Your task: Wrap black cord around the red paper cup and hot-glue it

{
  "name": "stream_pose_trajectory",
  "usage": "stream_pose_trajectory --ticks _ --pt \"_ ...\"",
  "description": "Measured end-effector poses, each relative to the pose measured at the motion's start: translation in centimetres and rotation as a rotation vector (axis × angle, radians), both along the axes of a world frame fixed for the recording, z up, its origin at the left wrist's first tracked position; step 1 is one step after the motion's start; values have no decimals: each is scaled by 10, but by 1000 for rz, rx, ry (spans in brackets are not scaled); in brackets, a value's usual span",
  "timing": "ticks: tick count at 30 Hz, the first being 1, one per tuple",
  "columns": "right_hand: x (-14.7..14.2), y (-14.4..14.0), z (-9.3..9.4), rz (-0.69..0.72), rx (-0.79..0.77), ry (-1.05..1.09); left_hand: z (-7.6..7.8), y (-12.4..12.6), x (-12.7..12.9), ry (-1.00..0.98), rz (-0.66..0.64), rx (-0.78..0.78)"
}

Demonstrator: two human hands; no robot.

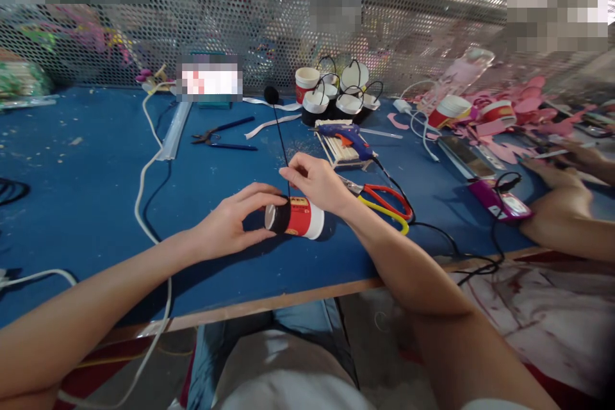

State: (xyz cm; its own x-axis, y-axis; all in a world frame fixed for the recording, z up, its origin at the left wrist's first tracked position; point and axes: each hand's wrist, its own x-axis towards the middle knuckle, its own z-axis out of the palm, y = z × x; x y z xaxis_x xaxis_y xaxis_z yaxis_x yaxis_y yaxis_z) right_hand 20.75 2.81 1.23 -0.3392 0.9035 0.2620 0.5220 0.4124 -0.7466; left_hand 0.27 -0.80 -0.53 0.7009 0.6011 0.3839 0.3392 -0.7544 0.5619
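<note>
Two hands fit a black wire to a paper cup lying on its side on a blue table.

The left hand [230, 224] curls loosely round the red-and-white paper cup [295, 218], steadying it near the table's [96, 205] front edge. The right hand [314, 182] pinches the thin black wire [280, 134] just above the cup; whether the wire is attached yet is hard to tell. Several finished cups with black wire handles [341, 96] stand at the back, so this one seems partway done. A glue gun [348, 136] and scissors [384, 200] lie close by.
</note>
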Motion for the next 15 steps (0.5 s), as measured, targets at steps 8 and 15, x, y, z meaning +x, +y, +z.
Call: stream_pose_trajectory --ticks 8,15 --pt "-2 -1 1 -10 42 -135 1 0 -1 -6 3 -65" --pt "-3 -3 7 43 2 -147 2 -2 1 20 -3 -21"
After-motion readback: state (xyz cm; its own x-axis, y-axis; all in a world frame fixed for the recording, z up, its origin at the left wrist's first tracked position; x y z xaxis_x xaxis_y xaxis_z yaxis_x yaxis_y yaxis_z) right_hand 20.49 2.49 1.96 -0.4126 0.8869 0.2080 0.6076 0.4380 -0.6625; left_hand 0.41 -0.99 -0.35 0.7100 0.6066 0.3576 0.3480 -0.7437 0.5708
